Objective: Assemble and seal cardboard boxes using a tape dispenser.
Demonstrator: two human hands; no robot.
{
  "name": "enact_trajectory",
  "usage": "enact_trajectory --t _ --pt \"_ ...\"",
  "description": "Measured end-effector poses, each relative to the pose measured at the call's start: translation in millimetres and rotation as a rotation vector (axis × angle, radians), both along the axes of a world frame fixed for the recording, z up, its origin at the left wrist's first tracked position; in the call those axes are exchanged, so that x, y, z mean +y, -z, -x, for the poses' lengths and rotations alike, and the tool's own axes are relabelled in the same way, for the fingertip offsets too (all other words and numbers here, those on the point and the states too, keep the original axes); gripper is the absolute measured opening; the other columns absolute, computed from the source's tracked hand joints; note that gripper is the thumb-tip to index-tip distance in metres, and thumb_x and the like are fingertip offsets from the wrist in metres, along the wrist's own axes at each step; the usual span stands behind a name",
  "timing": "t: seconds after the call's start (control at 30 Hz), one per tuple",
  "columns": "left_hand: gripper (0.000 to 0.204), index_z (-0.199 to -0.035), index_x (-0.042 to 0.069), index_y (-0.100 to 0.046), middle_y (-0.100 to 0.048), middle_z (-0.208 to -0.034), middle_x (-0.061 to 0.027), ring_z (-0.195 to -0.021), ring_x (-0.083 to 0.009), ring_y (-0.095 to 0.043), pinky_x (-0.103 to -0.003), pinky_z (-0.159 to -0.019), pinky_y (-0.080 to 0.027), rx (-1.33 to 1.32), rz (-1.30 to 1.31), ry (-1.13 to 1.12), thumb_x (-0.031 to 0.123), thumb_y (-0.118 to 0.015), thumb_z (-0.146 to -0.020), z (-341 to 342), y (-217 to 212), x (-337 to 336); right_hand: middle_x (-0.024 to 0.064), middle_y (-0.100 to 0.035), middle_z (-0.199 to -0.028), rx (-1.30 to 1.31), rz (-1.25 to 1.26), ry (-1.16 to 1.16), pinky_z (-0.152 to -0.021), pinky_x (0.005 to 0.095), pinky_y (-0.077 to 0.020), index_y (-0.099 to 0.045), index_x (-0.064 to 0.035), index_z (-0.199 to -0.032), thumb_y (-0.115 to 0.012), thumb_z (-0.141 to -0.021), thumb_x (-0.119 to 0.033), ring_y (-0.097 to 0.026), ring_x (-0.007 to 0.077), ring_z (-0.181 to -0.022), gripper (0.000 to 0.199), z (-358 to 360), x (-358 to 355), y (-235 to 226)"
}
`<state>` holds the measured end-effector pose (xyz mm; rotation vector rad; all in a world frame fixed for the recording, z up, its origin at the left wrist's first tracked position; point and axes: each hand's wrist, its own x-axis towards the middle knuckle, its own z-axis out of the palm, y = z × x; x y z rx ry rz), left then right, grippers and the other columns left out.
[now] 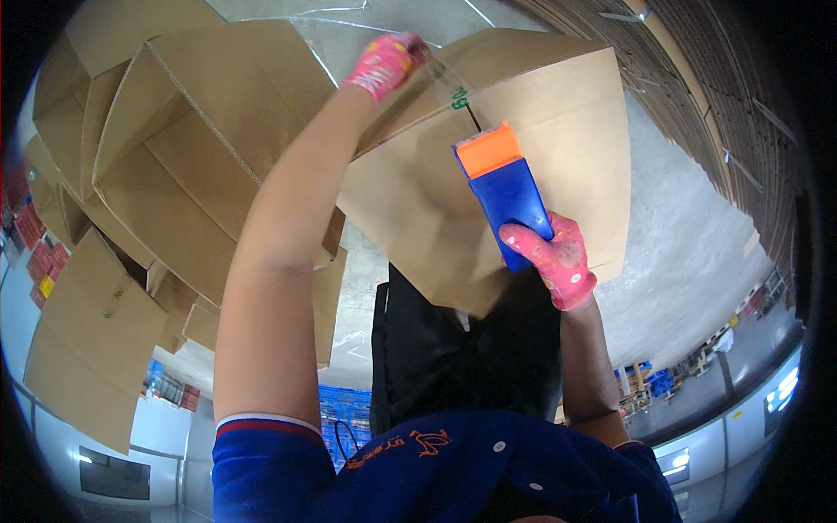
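My right hand point(558, 261), in a pink patterned glove, is wrapped round the lower end of a blue tape dispenser point(510, 200) with an orange front. The dispenser is tilted over a cardboard box point(575, 122) in front of me. Farther off and to the left, my left hand point(388, 65), gloved in the same pink, is pinched closed at the box's far left edge. A clear strip of packing tape point(446, 78) seems to run from its fingertips toward the dispenser. A green printed mark shows beside the strip. The left fingertips are partly blurred.
Several open cardboard boxes point(209, 113) crowd the left side, with a flap point(96, 340) hanging nearer me. Stacked flat cardboard sheets point(741, 96) line the far right. Grey floor point(671, 261) lies between the box and that stack. Blue crates point(344, 414) show behind my left arm.
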<state>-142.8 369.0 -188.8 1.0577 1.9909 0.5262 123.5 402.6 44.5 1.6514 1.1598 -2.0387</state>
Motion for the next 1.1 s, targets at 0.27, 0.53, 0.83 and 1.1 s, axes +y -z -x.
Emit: enact_trajectory --t 0.27,0.53,0.83,1.1 --pt "0.048 -0.130 0.016 -0.049 -0.053 -0.126 -0.0156 -0.116 -0.0327 -0.050 -0.039 -0.095 -0.042 0.202 0.471 0.067 0.036 -0.055 -0.086 -37.0 -6.0 12.6 -0.0018 -0.061 -0.075 -0.047 -0.036 0.005 -0.064 0.0238 -0.0438 -0.067 -0.0024 -0.089 -0.076 -0.075 -0.026 -0.052 0.0055 -0.068 0.029 -4.9 -6.0 5.1" --pt "0.055 -0.140 0.012 -0.034 -0.030 -0.146 -0.0130 -0.133 -0.0321 -0.029 -0.038 -0.110 -0.024 -0.488 0.091 0.229 0.044 -0.038 -0.095 -34.2 -64.9 2.8 -0.0005 -0.062 -0.074 -0.036 -0.077 -0.004 -0.065 0.0249 -0.0446 -0.068 -0.0021 -0.090 -0.076 -0.074 -0.030 -0.053 0.0059 -0.068 0.033 -3.2 -6.5 7.2" --pt "0.069 -0.142 0.011 -0.030 -0.030 -0.147 -0.0090 -0.137 -0.0226 -0.023 -0.034 -0.113 -0.017 -0.733 0.391 0.131 0.059 -0.026 -0.092 -33.6 -91.6 18.5 0.0012 -0.062 -0.072 -0.052 -0.117 -0.021 -0.064 0.0257 -0.0449 -0.069 -0.0023 -0.089 -0.076 -0.073 -0.034 -0.055 0.0071 -0.068 0.037 -6.1 -8.8 10.4" --pt "0.049 -0.121 0.010 -0.054 -0.056 -0.121 -0.0120 -0.117 -0.0253 -0.048 -0.037 -0.102 -0.033 0.336 -0.700 0.292 0.046 -0.048 -0.087 -68.1 -88.3 100.3 0.0020 -0.065 -0.075 -0.051 -0.196 -0.157 -0.067 0.0268 -0.0471 -0.069 -0.0063 -0.095 -0.074 -0.072 -0.039 -0.059 0.0094 -0.070 0.040 -7.1 -6.0 12.5"
